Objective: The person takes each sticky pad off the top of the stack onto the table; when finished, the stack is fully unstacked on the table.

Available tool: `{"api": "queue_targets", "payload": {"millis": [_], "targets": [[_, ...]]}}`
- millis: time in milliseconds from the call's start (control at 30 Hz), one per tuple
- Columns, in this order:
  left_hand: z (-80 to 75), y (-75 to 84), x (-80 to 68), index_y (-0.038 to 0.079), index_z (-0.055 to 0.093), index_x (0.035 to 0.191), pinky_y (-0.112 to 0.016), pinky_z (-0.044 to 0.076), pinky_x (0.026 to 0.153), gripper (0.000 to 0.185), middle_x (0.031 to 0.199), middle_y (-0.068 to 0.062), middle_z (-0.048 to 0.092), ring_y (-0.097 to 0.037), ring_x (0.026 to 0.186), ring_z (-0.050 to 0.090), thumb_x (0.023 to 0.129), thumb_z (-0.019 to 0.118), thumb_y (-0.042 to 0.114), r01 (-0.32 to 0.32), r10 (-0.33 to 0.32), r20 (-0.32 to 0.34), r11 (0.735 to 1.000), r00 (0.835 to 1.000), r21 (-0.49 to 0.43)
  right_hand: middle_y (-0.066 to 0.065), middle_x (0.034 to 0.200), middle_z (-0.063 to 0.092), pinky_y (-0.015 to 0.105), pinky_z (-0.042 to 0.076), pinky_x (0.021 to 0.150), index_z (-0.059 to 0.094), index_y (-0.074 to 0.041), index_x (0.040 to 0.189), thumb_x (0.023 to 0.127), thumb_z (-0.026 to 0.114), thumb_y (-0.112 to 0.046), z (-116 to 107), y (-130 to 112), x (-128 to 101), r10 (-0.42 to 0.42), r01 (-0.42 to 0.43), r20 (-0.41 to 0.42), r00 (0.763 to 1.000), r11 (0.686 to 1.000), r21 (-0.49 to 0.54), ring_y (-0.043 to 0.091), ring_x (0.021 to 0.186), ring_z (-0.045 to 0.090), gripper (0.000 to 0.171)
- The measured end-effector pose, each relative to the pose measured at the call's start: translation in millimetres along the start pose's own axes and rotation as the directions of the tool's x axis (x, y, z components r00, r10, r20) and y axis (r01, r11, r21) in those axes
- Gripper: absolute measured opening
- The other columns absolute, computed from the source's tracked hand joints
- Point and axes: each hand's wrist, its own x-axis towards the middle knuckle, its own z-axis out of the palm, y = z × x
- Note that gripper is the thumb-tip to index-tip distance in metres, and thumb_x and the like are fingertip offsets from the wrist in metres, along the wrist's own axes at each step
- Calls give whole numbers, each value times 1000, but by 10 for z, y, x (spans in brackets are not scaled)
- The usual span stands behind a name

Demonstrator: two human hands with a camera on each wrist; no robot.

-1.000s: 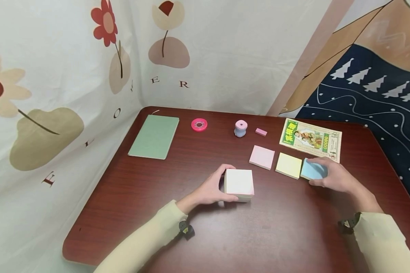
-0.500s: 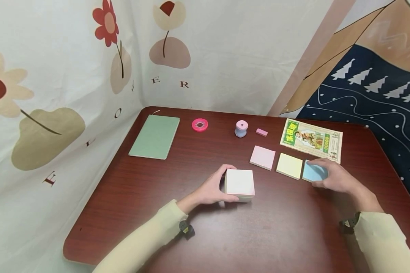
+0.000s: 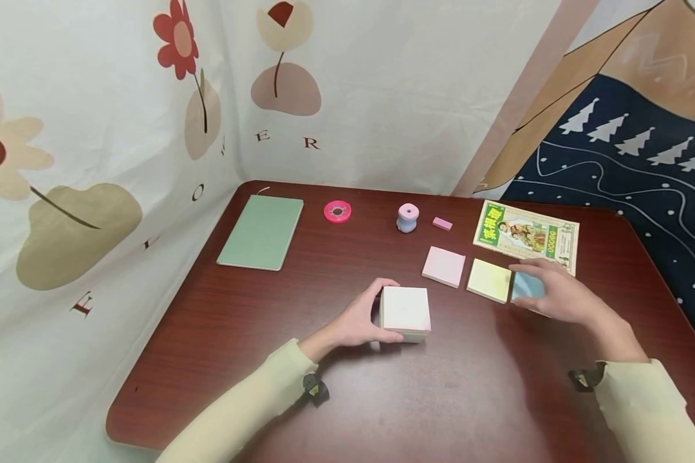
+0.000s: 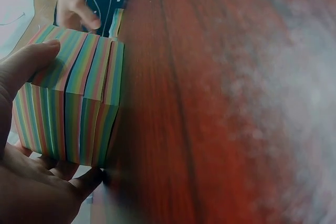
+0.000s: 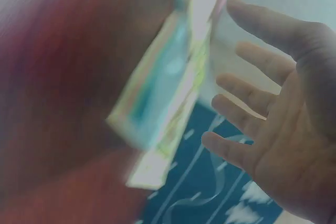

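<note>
The left hand (image 3: 359, 321) is wrapped round the near-left side of the thick note cube (image 3: 406, 313), thumb on 1 face and fingers curled along the bottom edge, with the cube resting on the tabletop (image 3: 324, 386). From the left wrist view its sides show rainbow stripes and the sheets have slipped into 3 offset slabs, so I judge it fairly heavy for paper but liable to shear; it is best gripped across 2 opposite sides, squeezing the layers together. Right of the cube lie 3 thin pads in a row: the pink sticky pad (image 3: 443, 266), the yellow sticky pad (image 3: 489, 280) and the blue sticky pad (image 3: 527, 286). The right hand (image 3: 558, 297) hovers over the blue one, fingers spread and relaxed, gripping nothing. Those pads look light and flexible. Beyond the cube sits a booklet (image 3: 526, 236).
</note>
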Motion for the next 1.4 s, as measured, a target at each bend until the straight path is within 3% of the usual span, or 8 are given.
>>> {"api": "queue_targets", "payload": {"millis": [133,267,467,567,667,1000,1400], "targets": [[29,-203,39,7,40,136,-54,35,104,85,126,-10,55,-29,118,49,67,90,6,-9,9,-7,1000,1000,17,24,135,50,62,35,98,58,-2,133,79,82,-21,21,-408,101,-104,104,-27,994,995,-3,42,124,41,62],[37,-326,57,15,41,136,-49,37,103,86,125,-2,55,-21,118,50,66,92,15,-11,12,-10,999,1000,34,18,139,50,56,38,100,57,-7,137,81,81,-30,133,-830,186,-216,216,-27,976,976,15,36,127,43,65],[30,-338,57,20,42,134,-43,40,100,84,121,4,56,-15,114,51,66,92,23,-15,16,-12,998,1000,66,10,143,48,48,41,102,54,-12,140,82,78,-42,375,-1321,291,-395,395,-18,919,915,81,26,129,45,70],[30,-332,60,21,41,135,-42,41,99,84,122,5,56,-15,113,51,67,91,25,-13,15,-16,996,1000,90,11,143,48,48,41,101,54,-11,140,81,79,-42,485,-1436,348,-468,469,-39,883,879,85,27,129,46,72],[35,-334,65,20,41,136,-41,41,100,85,125,5,55,-14,113,51,67,91,25,-4,6,-15,995,1000,103,12,141,50,47,41,101,55,-9,139,78,82,-41,558,-1492,395,-501,503,-50,864,861,75,28,127,47,73],[43,-337,56,16,42,134,-38,42,98,84,124,3,55,-13,108,52,66,91,21,15,-14,-15,995,1000,102,5,134,53,37,47,92,58,-10,136,75,86,-33,648,-1521,429,-465,464,-6,885,882,84,19,116,51,71],[37,-345,56,15,42,135,-38,40,100,84,123,2,55,-13,110,52,67,91,22,0,0,-4,993,1000,121,1,129,55,37,47,92,59,-13,135,75,85,-31,531,-1554,466,-425,420,39,904,902,99,15,112,52,68]]}}
